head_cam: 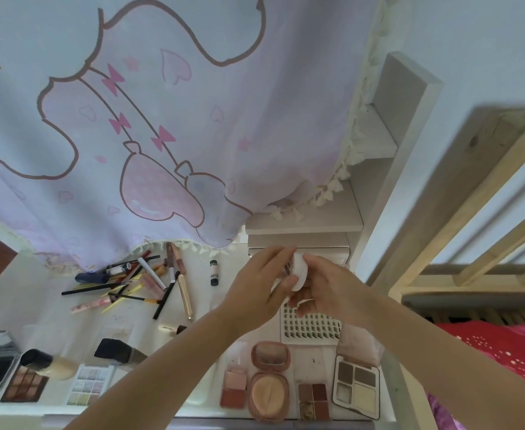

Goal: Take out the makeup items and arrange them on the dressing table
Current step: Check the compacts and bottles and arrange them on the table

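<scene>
Both my hands hold a small white jar [299,270] above the right part of the white dressing table [202,274]. My left hand [259,283] grips its left side, where a darker face shows. My right hand [329,288] wraps the jar from the right and below. On the table lie a pile of pencils, brushes and tubes [137,283], a black-and-white stick [214,273], a false-lash tray [311,328], an open pink compact [269,380], a blush duo [233,388] and two eyeshadow palettes [356,385] [314,400].
A lilac cartoon curtain [161,119] hangs over the back of the table. White shelves [323,212] stand at the right rear. More palettes [25,384] [88,384], a foundation bottle [48,364] and a flat brush [118,352] lie front left. A wooden bed frame [478,212] and red bedding [503,349] are at right.
</scene>
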`<control>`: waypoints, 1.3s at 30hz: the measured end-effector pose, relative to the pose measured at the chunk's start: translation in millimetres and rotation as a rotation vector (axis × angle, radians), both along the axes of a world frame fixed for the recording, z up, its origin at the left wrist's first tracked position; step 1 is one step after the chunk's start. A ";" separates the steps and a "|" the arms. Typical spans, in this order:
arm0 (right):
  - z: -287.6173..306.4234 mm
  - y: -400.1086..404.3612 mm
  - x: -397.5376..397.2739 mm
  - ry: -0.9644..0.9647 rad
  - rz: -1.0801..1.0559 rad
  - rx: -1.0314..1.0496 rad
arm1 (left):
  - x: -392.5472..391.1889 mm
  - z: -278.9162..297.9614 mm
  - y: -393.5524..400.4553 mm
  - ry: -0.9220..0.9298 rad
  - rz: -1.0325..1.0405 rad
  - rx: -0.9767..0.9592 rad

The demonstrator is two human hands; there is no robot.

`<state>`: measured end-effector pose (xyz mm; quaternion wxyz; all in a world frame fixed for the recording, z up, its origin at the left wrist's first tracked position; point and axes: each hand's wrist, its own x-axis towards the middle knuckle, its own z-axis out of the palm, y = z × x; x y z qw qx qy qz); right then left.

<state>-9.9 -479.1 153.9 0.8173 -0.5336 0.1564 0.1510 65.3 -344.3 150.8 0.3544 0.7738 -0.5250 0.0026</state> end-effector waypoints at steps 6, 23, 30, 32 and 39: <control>-3.5 17.3 10.8 0.044 -0.131 -0.083 | -0.7 -0.5 -8.2 -0.389 0.133 -0.030; 12.4 10.6 26.1 0.151 -0.031 -0.173 | 18.6 -0.9 -17.2 -0.603 0.135 -0.191; 13.4 18.1 30.2 0.149 -0.143 -0.197 | 22.5 1.5 -18.4 -0.597 0.128 -0.209; 16.5 19.7 31.3 0.134 -0.148 -0.207 | 24.4 1.8 -18.1 -0.596 0.133 -0.204; 21.5 16.4 33.0 0.010 -0.106 -0.451 | 21.7 1.2 -22.6 -0.300 0.225 -0.148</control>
